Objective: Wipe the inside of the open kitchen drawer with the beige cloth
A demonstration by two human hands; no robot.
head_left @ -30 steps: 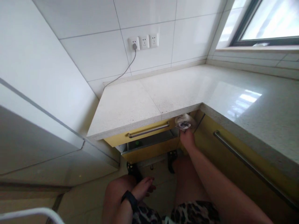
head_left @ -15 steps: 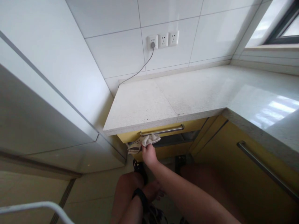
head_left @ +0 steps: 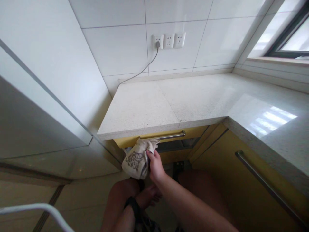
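Note:
My right hand point(head_left: 156, 166) grips a beige cloth point(head_left: 136, 161) with a dark printed pattern, which hangs down to the left of my fingers. The upper edge of the cloth meets the left end of a metal handle point(head_left: 170, 136) on a yellow drawer front point(head_left: 195, 132). Below this front, a dark gap shows part of a drawer's inside point(head_left: 171, 145), partly hidden by the cloth. My left hand point(head_left: 151, 195), with a black band at the wrist, rests low between my knees under my right forearm. Its fingers are loosely apart and hold nothing.
A pale stone countertop point(head_left: 140, 106) overhangs the drawers and turns a corner to the right. A yellow cabinet door with a long handle point(head_left: 263, 180) stands at the right. White panels point(head_left: 60, 64) close off the left. A grey cord point(head_left: 145, 68) runs from a wall socket.
The cloth has spread downward and left, so its printed side now shows. My right hand has turned and lowered slightly. The view has shifted a little to the right.

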